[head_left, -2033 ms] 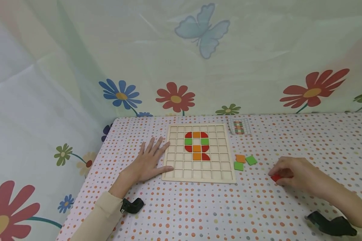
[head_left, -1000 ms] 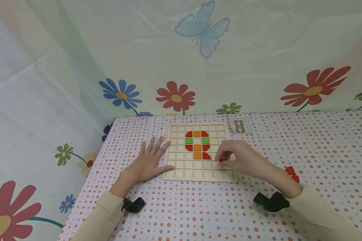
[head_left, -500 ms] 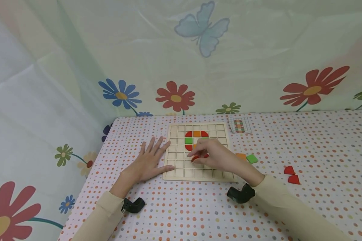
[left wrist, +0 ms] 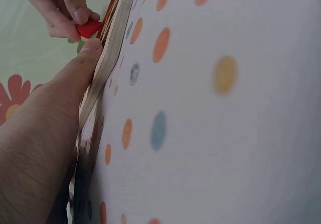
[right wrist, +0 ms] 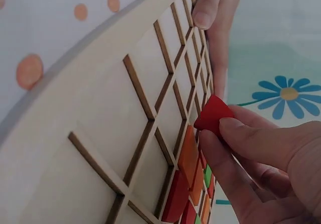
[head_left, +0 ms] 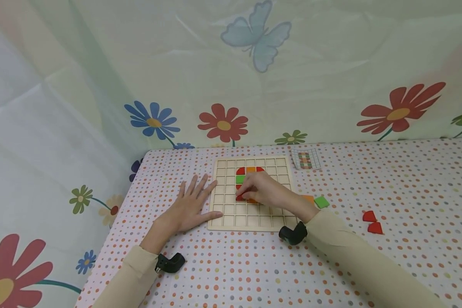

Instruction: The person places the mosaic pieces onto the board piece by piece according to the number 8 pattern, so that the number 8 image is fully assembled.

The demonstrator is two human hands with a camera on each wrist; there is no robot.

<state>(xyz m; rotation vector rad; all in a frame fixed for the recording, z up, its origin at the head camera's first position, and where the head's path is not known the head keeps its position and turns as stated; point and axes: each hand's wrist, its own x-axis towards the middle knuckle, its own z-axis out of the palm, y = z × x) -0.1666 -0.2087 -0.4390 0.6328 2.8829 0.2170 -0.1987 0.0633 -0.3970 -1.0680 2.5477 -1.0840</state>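
Note:
Over the wooden grid board (head_left: 235, 221), my right hand (head_left: 265, 190) pinches a red quarter-circle tile (right wrist: 215, 114) between thumb and fingers. The tile is tilted, close over the square left of the lower orange tile (right wrist: 188, 153), as the right wrist view shows. Red, orange and green tiles form a shape in the board's middle; my right hand hides part of it in the head view. My left hand (head_left: 190, 208) lies flat with fingers spread, its thumb and a fingertip at the board's left edge.
Right of the board lie an orange tile (head_left: 308, 199) and a green tile (head_left: 321, 202), partly beside my right forearm. Two red quarter-circle tiles (head_left: 369, 216) sit farther right. A small pattern card (head_left: 306, 160) lies behind the board's right corner, on the dotted tablecloth (head_left: 231, 265).
My right hand has carried the red quarter-circle tile leftward from the table's right side to over the board's middle. My left hand has stayed at the board's left edge.

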